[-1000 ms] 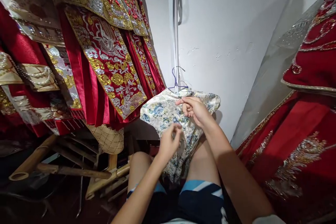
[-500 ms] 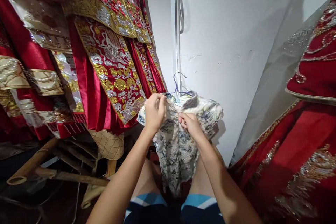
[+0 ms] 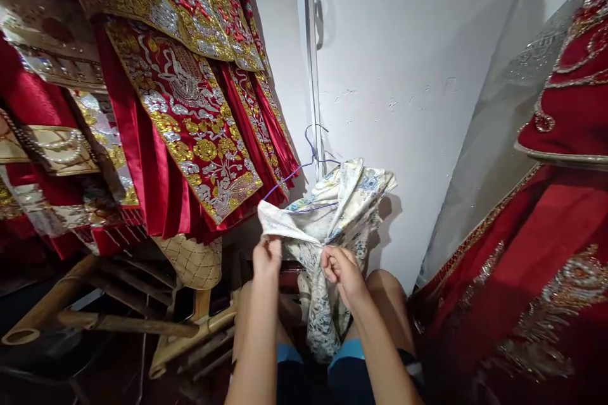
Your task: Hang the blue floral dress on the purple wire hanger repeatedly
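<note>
While the floral garment hung in the head view from the purple hanger, both hands gripped it just below that hanger. Left hand: fingers pinched together on the white inner edge, below the hanger's left arm, much of which lay bare. Right hand: fingers clamped on the gathered front, below the hanger's middle. Cloth looked thin, light and limp, judging by loose folds; likely quick to crease, not brittle, apt to slide on smooth wire. Best holds, I judged: the shoulder edges and the firmer-looking front edge. Left of the hanger: red embroidered garments, bamboo frame lower down. Right of it: red beaded garment. As for containers, none could be made out with certainty; contents, likewise.
</note>
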Demonstrator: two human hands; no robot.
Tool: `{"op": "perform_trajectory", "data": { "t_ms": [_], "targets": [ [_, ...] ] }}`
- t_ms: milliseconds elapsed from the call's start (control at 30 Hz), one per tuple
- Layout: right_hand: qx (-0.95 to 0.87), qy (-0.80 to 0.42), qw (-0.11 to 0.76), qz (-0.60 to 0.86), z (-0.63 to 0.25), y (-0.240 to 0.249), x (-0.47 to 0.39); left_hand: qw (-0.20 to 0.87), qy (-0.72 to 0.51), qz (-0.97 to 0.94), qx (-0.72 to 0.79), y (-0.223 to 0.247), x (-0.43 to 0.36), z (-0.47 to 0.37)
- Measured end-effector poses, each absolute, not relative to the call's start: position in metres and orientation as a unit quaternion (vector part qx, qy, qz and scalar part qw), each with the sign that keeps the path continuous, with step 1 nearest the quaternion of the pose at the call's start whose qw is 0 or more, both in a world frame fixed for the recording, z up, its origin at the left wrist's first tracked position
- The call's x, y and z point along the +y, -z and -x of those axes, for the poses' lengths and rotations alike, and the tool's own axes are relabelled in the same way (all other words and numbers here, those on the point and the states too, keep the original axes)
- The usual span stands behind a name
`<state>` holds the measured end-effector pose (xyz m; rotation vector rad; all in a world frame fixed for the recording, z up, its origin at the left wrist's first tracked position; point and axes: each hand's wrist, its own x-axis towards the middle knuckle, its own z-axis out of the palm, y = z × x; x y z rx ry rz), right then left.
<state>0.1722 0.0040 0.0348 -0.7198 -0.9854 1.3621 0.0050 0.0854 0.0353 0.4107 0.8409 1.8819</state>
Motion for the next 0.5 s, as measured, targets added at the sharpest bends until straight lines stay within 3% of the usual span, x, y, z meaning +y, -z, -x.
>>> {"op": "perform_trajectory", "data": {
  "t_ms": [133,267,367,433,500],
  "targets": [
    [-0.489,-0.596,0.55,0.32,-0.193,-0.036,0.002,0.535,-0.755,-0.126,0.358,0.003,0.054,-0.042],
    [-0.598,-0.646,0.365,0.303,-0.221,-0.033,-0.005,0.538,-0.744,-0.168,0.36,0.011,0.034,-0.046],
    [-0.632,-0.658,0.279,0.301,-0.239,-0.023,-0.009,0.522,-0.74,-0.213,0.366,0.0,0.024,-0.04],
    [-0.64,-0.637,0.271,0.334,-0.244,-0.017,-0.007,0.538,-0.735,-0.245,0.331,-0.013,0.016,-0.04],
    [-0.622,-0.594,0.333,0.386,-0.243,-0.015,-0.001,0.569,-0.716,-0.295,0.278,-0.028,0.005,-0.046]
  ]
}}
